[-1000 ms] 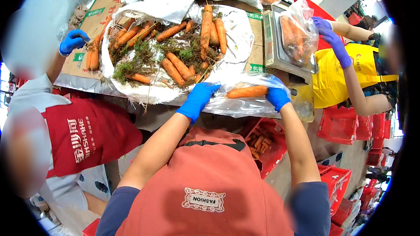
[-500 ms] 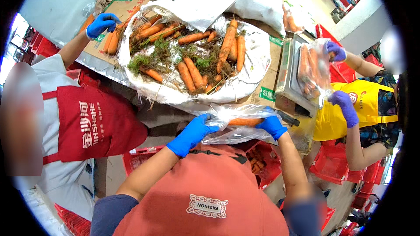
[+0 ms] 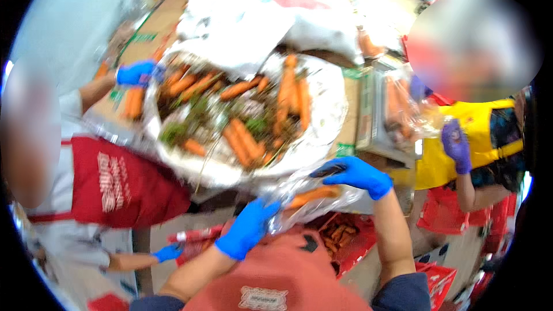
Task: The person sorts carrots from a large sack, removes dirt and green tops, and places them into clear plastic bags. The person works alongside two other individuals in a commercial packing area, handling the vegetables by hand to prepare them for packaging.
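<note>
My left hand [image 3: 247,229], in a blue glove, is closed on the side of a clear plastic bag [image 3: 296,219] in front of my apron. Inside that bag lies an orange carrot [image 3: 314,196]. Above the bag's right end, my right hand [image 3: 364,177], also blue-gloved, has its fingers closed round a dark, elongated object [image 3: 329,169]; blur hides its kind. Just beyond my hands, an opened white sack [image 3: 331,95] holds loose carrots [image 3: 242,141] with green tops.
On my left, a co-worker in a red apron [image 3: 124,181] reaches a blue-gloved hand [image 3: 136,73] to the sack. A scale [image 3: 368,121] stands at the right, by a purple-gloved co-worker's hand [image 3: 457,145] and bagged carrots [image 3: 397,101]. Below me is a red crate [image 3: 358,249] with carrots.
My right hand has left the bag's right end, risen slightly and taken the dark object. My left hand and the bag have come lower. The left co-worker's other hand now shows low down.
</note>
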A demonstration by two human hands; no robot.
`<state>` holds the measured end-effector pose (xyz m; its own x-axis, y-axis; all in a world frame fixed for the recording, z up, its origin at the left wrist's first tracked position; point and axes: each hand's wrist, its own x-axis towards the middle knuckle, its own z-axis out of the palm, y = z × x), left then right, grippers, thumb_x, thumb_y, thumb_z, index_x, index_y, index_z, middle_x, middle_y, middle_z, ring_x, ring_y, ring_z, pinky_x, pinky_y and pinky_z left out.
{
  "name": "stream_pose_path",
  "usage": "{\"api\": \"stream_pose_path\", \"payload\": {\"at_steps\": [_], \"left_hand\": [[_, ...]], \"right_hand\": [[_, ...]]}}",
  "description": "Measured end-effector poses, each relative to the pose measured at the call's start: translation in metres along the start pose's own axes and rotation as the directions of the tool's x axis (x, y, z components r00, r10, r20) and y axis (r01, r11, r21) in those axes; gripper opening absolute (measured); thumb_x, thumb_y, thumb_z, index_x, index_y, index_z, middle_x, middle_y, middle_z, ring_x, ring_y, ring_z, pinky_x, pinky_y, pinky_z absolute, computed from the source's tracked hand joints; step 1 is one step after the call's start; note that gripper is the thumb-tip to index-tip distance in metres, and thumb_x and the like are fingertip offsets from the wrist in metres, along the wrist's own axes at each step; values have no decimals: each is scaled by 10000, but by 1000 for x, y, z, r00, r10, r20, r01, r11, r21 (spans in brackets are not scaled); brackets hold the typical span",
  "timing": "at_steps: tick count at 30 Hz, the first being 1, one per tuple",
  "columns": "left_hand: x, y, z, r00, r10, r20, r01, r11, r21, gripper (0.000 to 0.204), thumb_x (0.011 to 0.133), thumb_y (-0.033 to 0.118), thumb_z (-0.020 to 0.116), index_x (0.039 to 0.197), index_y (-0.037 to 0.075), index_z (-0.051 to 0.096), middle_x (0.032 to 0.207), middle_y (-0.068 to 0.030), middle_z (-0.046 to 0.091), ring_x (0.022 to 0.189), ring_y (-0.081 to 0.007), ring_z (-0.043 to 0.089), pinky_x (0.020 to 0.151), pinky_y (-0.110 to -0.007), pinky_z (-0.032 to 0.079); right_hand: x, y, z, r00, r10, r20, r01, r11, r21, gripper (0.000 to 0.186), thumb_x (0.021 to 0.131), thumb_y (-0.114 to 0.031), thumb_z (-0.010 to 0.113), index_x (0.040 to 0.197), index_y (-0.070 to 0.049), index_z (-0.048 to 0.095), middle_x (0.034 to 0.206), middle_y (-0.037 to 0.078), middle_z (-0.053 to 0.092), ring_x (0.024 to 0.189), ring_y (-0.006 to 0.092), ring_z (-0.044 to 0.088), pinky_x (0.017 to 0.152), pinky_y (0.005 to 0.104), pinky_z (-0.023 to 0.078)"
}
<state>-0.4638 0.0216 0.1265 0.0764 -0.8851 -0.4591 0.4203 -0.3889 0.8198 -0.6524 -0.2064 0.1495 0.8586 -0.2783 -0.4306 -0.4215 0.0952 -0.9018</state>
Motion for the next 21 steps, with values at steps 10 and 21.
{"api": "stream_pose_path", "payload": {"at_steps": [10,21], "left_hand": [[-4,-1,-16,852,-424,308,517,581,-629,126,865,112,526,979,59,539,837,-60,578,747,-177,582,741,-317,510],[9,6,-9,920,-320,226,387,834,-393,267,889,144,543,1139,50,549,920,-27,605,739,-111,567,599,-250,474]], "right_hand": [[302,-6,-49,442,-100,-891,-496,801,-336,1107,608,-521,743,1364,43,165,1014,194,610,858,309,619,733,395,498],[197,-102,30,532,-767,-358,255,549,-796,587,759,-222,667,1262,-44,425,1032,220,573,924,365,576,770,407,475]]}}
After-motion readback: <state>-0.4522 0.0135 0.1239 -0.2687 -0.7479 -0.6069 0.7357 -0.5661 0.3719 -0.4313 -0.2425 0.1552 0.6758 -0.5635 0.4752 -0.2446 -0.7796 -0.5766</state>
